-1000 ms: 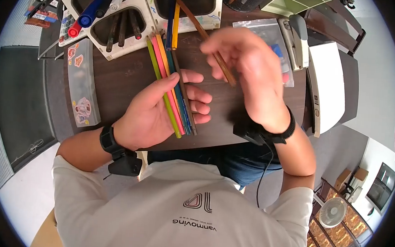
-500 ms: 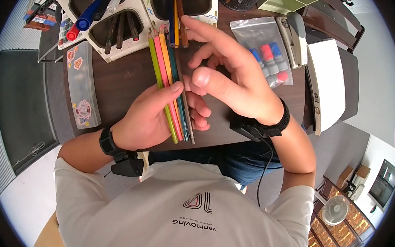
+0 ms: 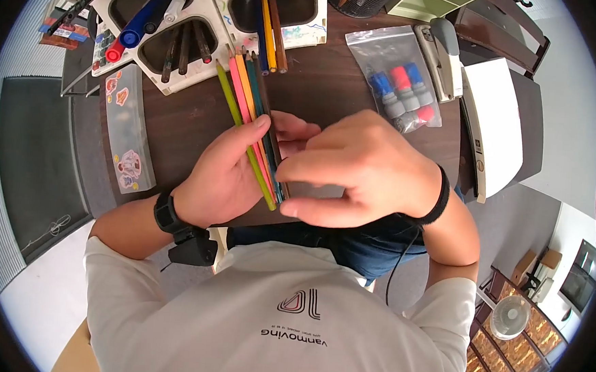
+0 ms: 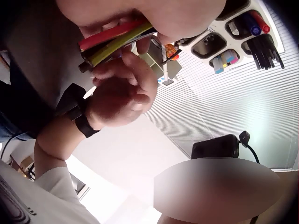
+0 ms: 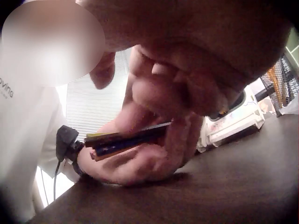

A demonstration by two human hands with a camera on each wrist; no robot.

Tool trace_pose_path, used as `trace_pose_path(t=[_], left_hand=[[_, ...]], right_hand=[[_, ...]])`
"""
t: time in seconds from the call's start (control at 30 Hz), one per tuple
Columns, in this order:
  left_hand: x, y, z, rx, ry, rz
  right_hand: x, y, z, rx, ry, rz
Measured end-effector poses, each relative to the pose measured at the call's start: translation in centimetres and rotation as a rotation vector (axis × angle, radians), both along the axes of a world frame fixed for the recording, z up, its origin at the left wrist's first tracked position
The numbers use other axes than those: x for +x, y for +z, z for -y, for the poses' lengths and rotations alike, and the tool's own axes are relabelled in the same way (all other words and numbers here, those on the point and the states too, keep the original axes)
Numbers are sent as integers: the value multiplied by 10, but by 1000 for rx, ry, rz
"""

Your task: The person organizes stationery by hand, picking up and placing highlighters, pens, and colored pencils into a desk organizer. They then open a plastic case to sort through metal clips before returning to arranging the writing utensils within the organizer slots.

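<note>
My left hand (image 3: 219, 162) holds a bundle of colored pencils (image 3: 247, 91) across its palm, the thumb laid over them. Among them are a light green pencil (image 3: 228, 94), a pink one (image 3: 236, 85), and orange, teal and dark brown ones. My right hand (image 3: 367, 166) hovers at the bundle's near ends, thumb and index finger spread apart with nothing between them. In the left wrist view the ends of a red pencil (image 4: 110, 36) and the green pencil (image 4: 119, 43) point toward the right hand. Three pencils, blue, yellow (image 3: 270, 34) and brown, lean out of a compartment of the white organizer (image 3: 219, 28).
Pens and a blue marker (image 3: 133, 33) fill the organizer's left side. A zip bag (image 3: 381, 48) of red and blue capped bottles lies at the right, beside a stapler (image 3: 449, 62). A clear stickered case (image 3: 129, 131) lies at the table's left. Behind stands a mesh holder (image 3: 357, 2).
My right hand put a brown pencil into the organizer beside the blue and yellow ones, let it go, then came back down to the near ends of the bundle. The left hand keeps its hold.
</note>
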State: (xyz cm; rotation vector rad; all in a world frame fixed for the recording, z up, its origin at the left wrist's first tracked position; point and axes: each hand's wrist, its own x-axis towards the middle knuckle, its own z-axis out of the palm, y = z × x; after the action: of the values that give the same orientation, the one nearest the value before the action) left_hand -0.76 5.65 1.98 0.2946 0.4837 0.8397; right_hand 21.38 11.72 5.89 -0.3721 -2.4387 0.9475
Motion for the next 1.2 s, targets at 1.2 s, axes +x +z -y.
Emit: trace_pose_path(t=[1.2], left_hand=[[2, 8, 0, 12, 15, -90]], right_hand=[[10, 12, -22, 621, -514, -295]])
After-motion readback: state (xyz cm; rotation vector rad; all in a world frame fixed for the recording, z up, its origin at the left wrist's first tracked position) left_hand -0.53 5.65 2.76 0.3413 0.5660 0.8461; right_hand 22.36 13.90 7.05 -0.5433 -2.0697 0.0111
